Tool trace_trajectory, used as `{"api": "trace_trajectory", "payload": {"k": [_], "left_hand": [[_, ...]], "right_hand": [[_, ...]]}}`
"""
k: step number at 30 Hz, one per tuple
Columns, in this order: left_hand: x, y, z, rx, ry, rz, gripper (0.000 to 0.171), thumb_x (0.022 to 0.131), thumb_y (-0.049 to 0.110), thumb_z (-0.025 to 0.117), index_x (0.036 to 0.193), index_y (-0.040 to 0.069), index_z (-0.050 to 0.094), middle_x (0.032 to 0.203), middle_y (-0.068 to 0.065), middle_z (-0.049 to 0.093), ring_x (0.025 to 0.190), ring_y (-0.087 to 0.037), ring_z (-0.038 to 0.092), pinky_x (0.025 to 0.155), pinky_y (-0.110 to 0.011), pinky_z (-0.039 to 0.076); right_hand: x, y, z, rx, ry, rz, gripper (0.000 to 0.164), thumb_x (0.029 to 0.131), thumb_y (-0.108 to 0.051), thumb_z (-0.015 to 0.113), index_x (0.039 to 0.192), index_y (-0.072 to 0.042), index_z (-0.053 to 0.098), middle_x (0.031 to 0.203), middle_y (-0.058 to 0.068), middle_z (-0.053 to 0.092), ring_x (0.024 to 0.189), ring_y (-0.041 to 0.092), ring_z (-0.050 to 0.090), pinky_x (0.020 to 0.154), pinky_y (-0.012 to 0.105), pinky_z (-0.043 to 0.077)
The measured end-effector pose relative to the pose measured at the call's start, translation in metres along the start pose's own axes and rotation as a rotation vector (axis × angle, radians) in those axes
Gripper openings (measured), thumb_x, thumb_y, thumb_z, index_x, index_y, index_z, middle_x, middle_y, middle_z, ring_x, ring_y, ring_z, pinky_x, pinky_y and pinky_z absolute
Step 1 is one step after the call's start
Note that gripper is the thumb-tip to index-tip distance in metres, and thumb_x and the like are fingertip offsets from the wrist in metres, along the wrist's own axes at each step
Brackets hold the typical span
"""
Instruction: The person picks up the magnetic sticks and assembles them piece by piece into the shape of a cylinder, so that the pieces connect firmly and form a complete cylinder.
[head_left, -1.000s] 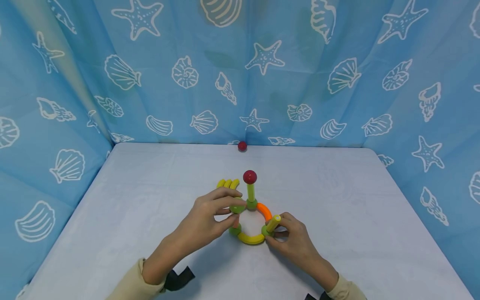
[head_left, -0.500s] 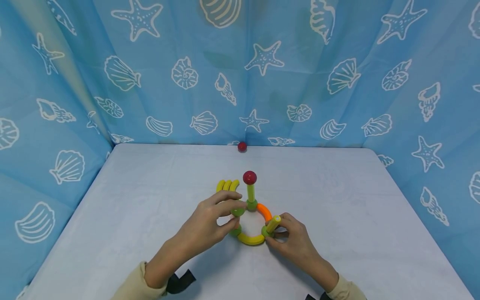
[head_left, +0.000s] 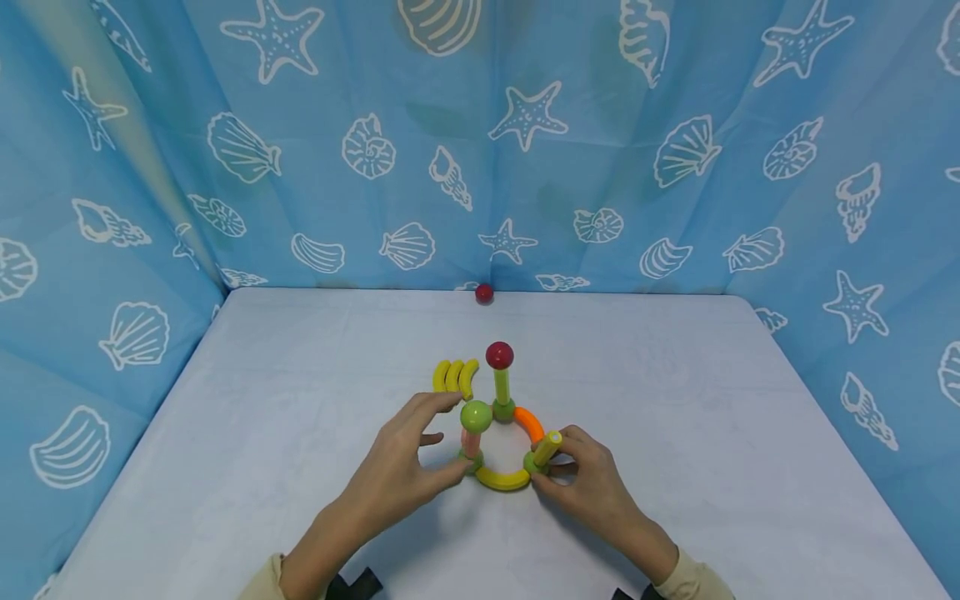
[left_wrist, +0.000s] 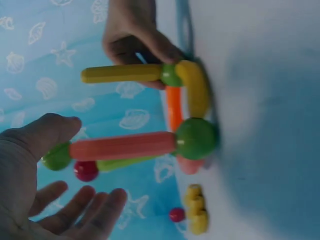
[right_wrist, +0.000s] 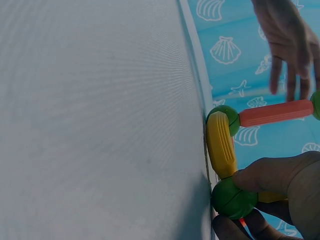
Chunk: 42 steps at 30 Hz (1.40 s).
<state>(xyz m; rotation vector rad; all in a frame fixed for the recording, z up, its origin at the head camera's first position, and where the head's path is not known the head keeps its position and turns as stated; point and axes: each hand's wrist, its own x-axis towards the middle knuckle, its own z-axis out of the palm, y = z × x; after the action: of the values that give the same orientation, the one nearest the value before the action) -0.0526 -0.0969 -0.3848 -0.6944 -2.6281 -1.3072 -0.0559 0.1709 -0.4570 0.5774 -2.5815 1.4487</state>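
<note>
A ring of toy building pieces lies on the table, with a yellow curved piece (head_left: 502, 480) in front and an orange curved piece (head_left: 529, 424) behind, joined by green balls. From it rise a pink rod (left_wrist: 125, 146) topped by a green ball (head_left: 476, 416), a light green rod (head_left: 502, 387) topped by a red ball (head_left: 499, 355), and a bare-topped yellow rod (head_left: 548, 447). My left hand (head_left: 408, 454) is spread beside the pink rod, thumb and fingers apart, holding nothing. My right hand (head_left: 592, 479) pinches the green joint ball (right_wrist: 234, 199) at the yellow rod's base.
Several yellow curved pieces (head_left: 453, 377) lie side by side behind my left hand. A loose red ball (head_left: 484, 293) sits at the table's far edge. A blue curtain with shell patterns (head_left: 450, 167) hangs behind the white table (head_left: 675, 375).
My left hand has let go of the green ball atop the pink rod, its fingers spreading and drawing back to the left. The right hand keeps its pinch in the same place.
</note>
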Motion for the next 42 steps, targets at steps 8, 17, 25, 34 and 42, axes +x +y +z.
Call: {"api": "trace_trajectory", "payload": {"k": [8,17,25,34,42], "left_hand": [[-0.011,-0.023,0.018,0.043,-0.088,-0.158,0.054,0.079,0.016,0.085,0.126,0.009,0.060,0.111,-0.004,0.062,0.098,-0.018,0.062,0.071,-0.018,0.055],[-0.004,-0.032,0.044,0.080,-0.093,-0.198,0.034,0.078,0.014,0.085,0.106,0.014,0.067,0.094,0.006,0.060,0.086,-0.014,0.060,0.070,-0.023,0.054],[0.003,-0.035,0.047,0.089,-0.107,-0.218,0.027,0.078,0.013,0.084,0.101,0.014,0.069,0.092,0.007,0.060,0.084,-0.012,0.062,0.073,-0.025,0.054],[0.009,-0.042,0.051,0.085,-0.062,-0.166,0.026,0.080,0.010,0.082,0.102,0.012,0.068,0.094,0.004,0.062,0.083,-0.013,0.064,0.071,-0.024,0.055],[0.018,-0.044,0.055,0.090,-0.025,-0.133,0.022,0.080,0.004,0.077,0.100,0.009,0.068,0.094,-0.001,0.065,0.081,-0.015,0.064,0.070,-0.025,0.054]], "right_hand": [[0.001,-0.002,-0.001,-0.007,-0.001,0.000,0.035,0.069,0.009,0.085,0.092,-0.011,0.069,0.091,-0.005,0.056,0.084,0.013,0.065,0.068,0.026,0.059],[-0.003,-0.002,-0.003,-0.020,-0.019,0.026,0.035,0.070,0.008,0.085,0.094,-0.012,0.069,0.090,-0.005,0.056,0.084,0.013,0.065,0.069,0.025,0.059],[-0.009,-0.003,-0.004,-0.051,-0.034,0.000,0.037,0.070,0.007,0.086,0.094,-0.014,0.068,0.089,-0.006,0.055,0.083,0.012,0.064,0.069,0.024,0.059],[-0.016,-0.011,-0.004,-0.083,-0.054,0.054,0.038,0.069,0.005,0.087,0.093,-0.018,0.068,0.089,-0.008,0.057,0.081,0.012,0.064,0.068,0.023,0.058],[-0.023,-0.022,-0.006,-0.035,-0.143,0.074,0.038,0.072,0.004,0.085,0.102,-0.013,0.068,0.092,-0.002,0.059,0.082,0.017,0.064,0.070,0.026,0.059]]}}
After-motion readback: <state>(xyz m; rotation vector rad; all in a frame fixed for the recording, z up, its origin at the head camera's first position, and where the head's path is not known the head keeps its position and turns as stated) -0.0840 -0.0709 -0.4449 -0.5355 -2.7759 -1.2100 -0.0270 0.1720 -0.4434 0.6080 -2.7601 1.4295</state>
